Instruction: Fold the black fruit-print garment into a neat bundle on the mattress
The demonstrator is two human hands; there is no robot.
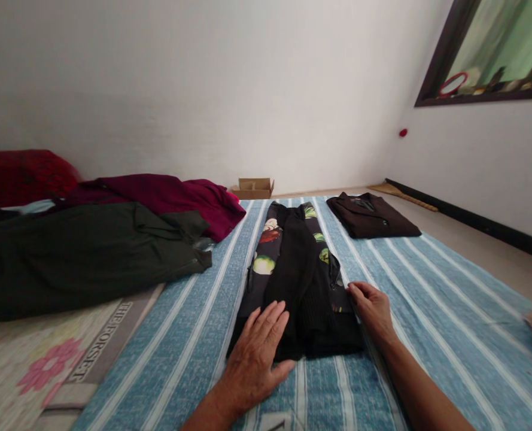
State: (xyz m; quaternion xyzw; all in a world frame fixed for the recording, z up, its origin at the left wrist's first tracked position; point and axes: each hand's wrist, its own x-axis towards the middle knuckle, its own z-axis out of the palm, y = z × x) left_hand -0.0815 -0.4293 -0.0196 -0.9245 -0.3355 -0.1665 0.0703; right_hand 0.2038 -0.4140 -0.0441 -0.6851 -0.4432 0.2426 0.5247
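Note:
A black jacket [295, 257] with printed panels of pale green, white and red shapes lies folded lengthwise, its dark sleeves laid over the middle and its ribbed hem nearest me. My left hand [259, 347] rests flat on the near left part of it, fingers stretched out and thumb apart. At the right edge, my right hand [373, 308] is closed, thumb and forefinger pinching the side of the fabric. A small dark zip or strap shows just beyond those fingertips. The blue and white striped sheet [180, 341] lies under the jacket.
A folded dark brown garment [368, 216] lies at the far right. On the left are a dark green garment [86, 257], a maroon one [167, 197] and a red bundle [23, 176]. Beyond the bed's far edge stands an open cardboard box [253, 188] by the wall.

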